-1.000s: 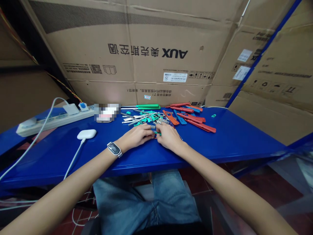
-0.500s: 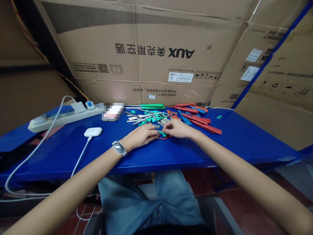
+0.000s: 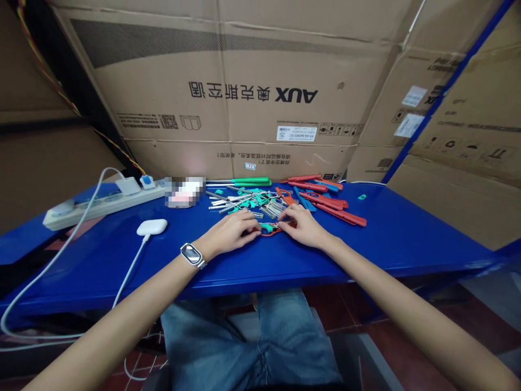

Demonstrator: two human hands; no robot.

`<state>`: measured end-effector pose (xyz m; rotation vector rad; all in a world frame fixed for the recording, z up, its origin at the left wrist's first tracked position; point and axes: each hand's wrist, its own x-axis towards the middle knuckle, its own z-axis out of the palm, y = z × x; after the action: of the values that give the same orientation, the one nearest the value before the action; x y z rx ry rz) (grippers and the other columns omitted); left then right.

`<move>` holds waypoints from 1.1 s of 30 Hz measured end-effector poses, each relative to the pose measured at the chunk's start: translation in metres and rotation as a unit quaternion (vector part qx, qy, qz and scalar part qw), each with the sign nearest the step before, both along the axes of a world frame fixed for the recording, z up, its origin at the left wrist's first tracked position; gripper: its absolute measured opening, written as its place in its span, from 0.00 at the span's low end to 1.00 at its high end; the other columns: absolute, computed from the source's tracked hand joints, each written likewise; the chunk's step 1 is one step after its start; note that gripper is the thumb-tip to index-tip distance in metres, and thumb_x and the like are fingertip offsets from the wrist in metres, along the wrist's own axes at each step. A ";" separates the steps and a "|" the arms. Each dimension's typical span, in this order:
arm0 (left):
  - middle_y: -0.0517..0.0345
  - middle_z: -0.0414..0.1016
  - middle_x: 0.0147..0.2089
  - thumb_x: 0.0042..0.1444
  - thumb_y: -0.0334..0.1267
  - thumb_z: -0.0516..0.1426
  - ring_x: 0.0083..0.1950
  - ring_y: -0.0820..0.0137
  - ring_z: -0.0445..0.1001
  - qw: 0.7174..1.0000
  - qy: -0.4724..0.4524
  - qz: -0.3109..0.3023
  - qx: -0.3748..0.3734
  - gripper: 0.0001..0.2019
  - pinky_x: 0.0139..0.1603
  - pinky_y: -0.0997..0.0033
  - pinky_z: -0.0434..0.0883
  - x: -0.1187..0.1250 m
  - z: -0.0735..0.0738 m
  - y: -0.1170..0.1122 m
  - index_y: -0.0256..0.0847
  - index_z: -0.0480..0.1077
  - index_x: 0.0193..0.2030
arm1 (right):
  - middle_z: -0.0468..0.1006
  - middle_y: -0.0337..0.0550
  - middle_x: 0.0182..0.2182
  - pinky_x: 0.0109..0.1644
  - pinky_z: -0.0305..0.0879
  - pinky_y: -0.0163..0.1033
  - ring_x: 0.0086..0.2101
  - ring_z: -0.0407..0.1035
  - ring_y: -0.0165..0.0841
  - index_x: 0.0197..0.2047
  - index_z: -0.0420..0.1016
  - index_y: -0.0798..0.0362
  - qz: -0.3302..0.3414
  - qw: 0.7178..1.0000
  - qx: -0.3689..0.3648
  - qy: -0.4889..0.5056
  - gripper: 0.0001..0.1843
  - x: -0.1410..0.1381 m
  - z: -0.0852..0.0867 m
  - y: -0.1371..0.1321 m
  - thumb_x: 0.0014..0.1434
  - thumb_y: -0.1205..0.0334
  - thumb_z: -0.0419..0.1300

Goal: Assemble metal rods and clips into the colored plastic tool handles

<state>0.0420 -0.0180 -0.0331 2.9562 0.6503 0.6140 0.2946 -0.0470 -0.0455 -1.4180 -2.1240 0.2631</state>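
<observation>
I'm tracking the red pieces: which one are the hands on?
The red piece nearest the person, touched by the left hand and right hand; the other red pieces lie farther back, untouched.

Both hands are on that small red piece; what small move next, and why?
Probably lift the small red plastic piece off the blue metal table: the left hand and right hand pinch its ends, and the pile of teal and metal parts lies close behind.
</observation>
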 end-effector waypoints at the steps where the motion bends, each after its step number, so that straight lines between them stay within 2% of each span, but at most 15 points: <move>1: 0.54 0.72 0.39 0.69 0.40 0.51 0.42 0.66 0.70 1.000 -0.004 0.008 0.002 0.11 0.45 0.68 0.67 0.001 0.001 0.000 0.40 0.74 0.43 | 0.73 0.44 0.40 0.53 0.62 0.45 0.46 0.68 0.38 0.41 0.77 0.52 0.000 1.000 -0.005 0.005 0.06 -0.001 -0.002 0.000 0.62 0.61 0.61; 6: 0.52 0.71 0.43 0.66 0.38 0.53 0.45 0.65 0.71 0.999 -0.009 0.040 -0.006 0.09 0.45 0.67 0.69 0.012 0.002 0.007 0.41 0.73 0.47 | 0.74 0.44 0.40 0.53 0.61 0.45 0.45 0.67 0.36 0.41 0.76 0.52 0.008 0.999 -0.021 0.024 0.05 -0.002 -0.008 0.001 0.63 0.62 0.60; 9: 0.52 0.72 0.43 0.64 0.36 0.55 0.42 0.67 0.72 0.998 0.016 0.046 -0.035 0.08 0.43 0.69 0.69 0.021 0.003 0.015 0.40 0.74 0.45 | 0.74 0.43 0.40 0.53 0.60 0.45 0.45 0.66 0.36 0.41 0.75 0.51 0.008 1.000 -0.013 0.013 0.06 -0.002 -0.010 -0.001 0.64 0.61 0.59; 13: 0.57 0.74 0.34 0.60 0.33 0.57 0.34 0.70 0.71 0.994 0.031 0.044 -0.099 0.04 0.35 0.72 0.67 0.028 0.008 0.023 0.39 0.74 0.36 | 0.74 0.44 0.41 0.52 0.61 0.45 0.45 0.65 0.37 0.43 0.74 0.51 0.010 1.000 -0.009 -0.003 0.06 -0.002 -0.012 -0.004 0.65 0.60 0.57; 17: 0.60 0.74 0.28 0.57 0.30 0.58 0.28 0.73 0.69 0.988 0.023 0.043 -0.149 0.03 0.29 0.75 0.63 0.029 0.011 0.025 0.38 0.73 0.33 | 0.74 0.44 0.42 0.52 0.61 0.44 0.46 0.64 0.38 0.42 0.73 0.50 0.016 1.000 -0.008 -0.014 0.07 -0.003 -0.012 -0.005 0.66 0.59 0.56; 25: 0.60 0.74 0.28 0.57 0.29 0.58 0.27 0.74 0.68 0.985 0.010 0.045 -0.167 0.03 0.30 0.76 0.64 0.028 0.010 0.024 0.37 0.73 0.33 | 0.73 0.44 0.41 0.53 0.61 0.45 0.44 0.64 0.37 0.42 0.72 0.51 0.020 1.000 -0.012 -0.019 0.06 -0.005 -0.010 -0.006 0.66 0.60 0.56; 33: 0.58 0.74 0.29 0.60 0.35 0.57 0.29 0.73 0.69 0.979 0.000 0.023 -0.204 0.05 0.31 0.75 0.64 0.023 0.011 0.028 0.36 0.73 0.35 | 0.72 0.44 0.42 0.53 0.61 0.45 0.45 0.65 0.37 0.43 0.71 0.51 0.032 0.999 -0.025 -0.022 0.06 -0.004 -0.009 -0.005 0.67 0.59 0.55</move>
<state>0.0649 0.0102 -0.0220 2.5669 0.7446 0.4223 0.2908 -0.0524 -0.0542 -1.3967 -2.2156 0.3159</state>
